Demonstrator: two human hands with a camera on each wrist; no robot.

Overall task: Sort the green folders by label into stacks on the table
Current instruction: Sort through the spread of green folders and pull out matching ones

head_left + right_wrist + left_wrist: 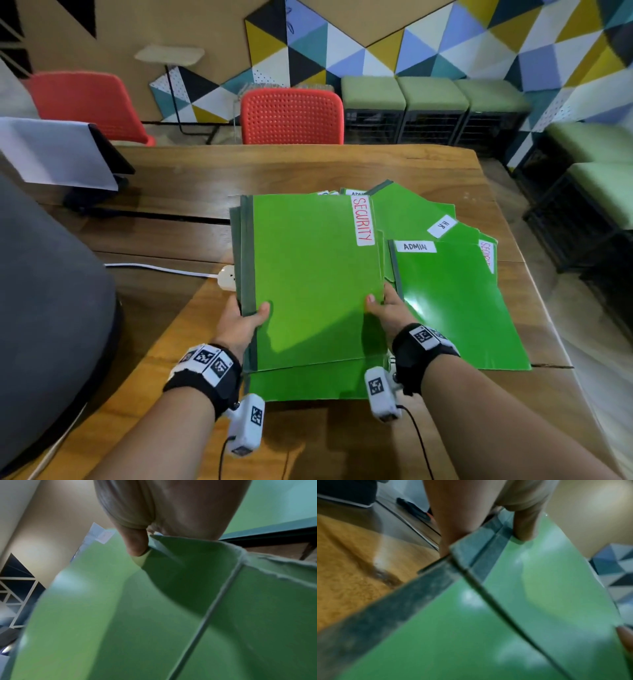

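Observation:
Both my hands hold a bundle of green folders [315, 274] above the wooden table [191, 178]; its top one bears a white SECURITY label [363, 221]. My left hand [245, 317] grips the grey spine edge, thumb on top, as the left wrist view confirms with the thumb on the folder [556, 588]. My right hand [383, 306] pinches the right edge of the folder [120, 601]. To the right lie an ADMIN folder [452, 301], an HR folder [411, 212] and another SECURITY folder partly covered. More folders sit hidden behind the bundle.
A white power strip [227, 277] with its cable lies left of the bundle. A monitor draped with paper [61, 154] stands at the far left, a dark rounded object [44, 291] at the near left. Red chairs [291, 114] and green stools [431, 92] line the far side.

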